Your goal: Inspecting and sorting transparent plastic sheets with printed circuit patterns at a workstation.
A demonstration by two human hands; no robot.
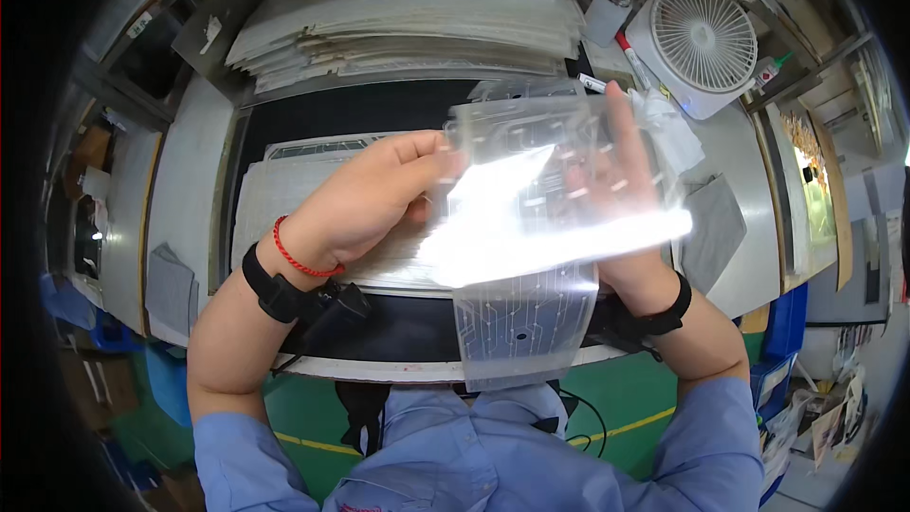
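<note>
A clear, glossy film sheet (502, 137) with a printed circuit-like pattern is held up in front of me, its middle washed out by strong glare. My left hand (384, 185) pinches its left edge between thumb and bent fingers. My right hand (621, 185) is at the right side, mostly seen through the film, with one finger stretched upward; it is blurred but appears to support the sheet. Below the glare, a strip of printed film (521, 332) with a dark round mark hangs past the table's front edge. Whether it belongs to the same sheet I cannot tell.
A stack of flat sheets (275, 194) lies on the black work surface (313, 110) under my left arm. Behind it rises a larger pile of thin panels (408, 19). A white fan (701, 38), a bottle (607, 14) and grey cloths (713, 228) are at the right.
</note>
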